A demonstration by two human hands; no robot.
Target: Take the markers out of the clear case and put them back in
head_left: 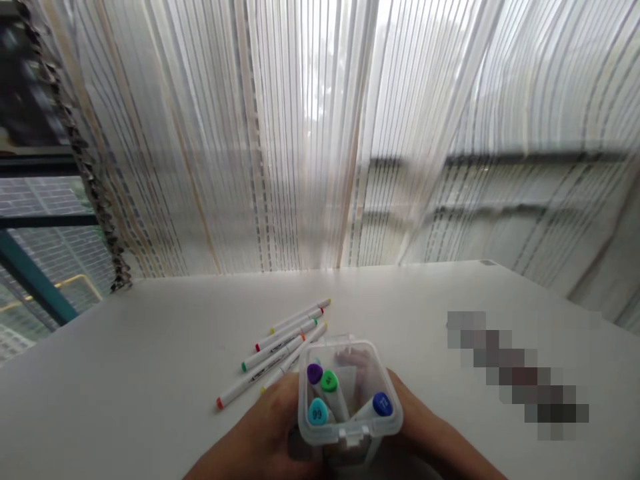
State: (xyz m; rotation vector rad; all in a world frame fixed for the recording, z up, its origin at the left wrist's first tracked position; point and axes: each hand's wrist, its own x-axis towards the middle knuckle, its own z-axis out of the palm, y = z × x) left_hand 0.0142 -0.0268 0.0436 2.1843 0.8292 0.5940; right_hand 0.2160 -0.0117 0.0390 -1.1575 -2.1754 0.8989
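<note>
Between my two hands is a clear plastic box (393, 400), open at the top, held upright near the table's front. Inside it stand several markers: a purple-capped marker (315, 373), a green-capped marker (329, 381), a light blue-capped marker (318, 413) and a dark blue-capped marker (383, 404) leaning to the right. My left hand (275, 417) grips the box's left side. My right hand (407, 410) wraps its right side, and its fingers show blurred through the far wall. Beyond my left hand lie loose white markers (280, 343) with yellow, red, green and orange ends.
The white table (150, 347) reaches back to a striped sheer curtain (300, 167). A pixelated long object (520, 373) lies on the right of the table; what it is cannot be made out. A window (40, 220) shows at the far left.
</note>
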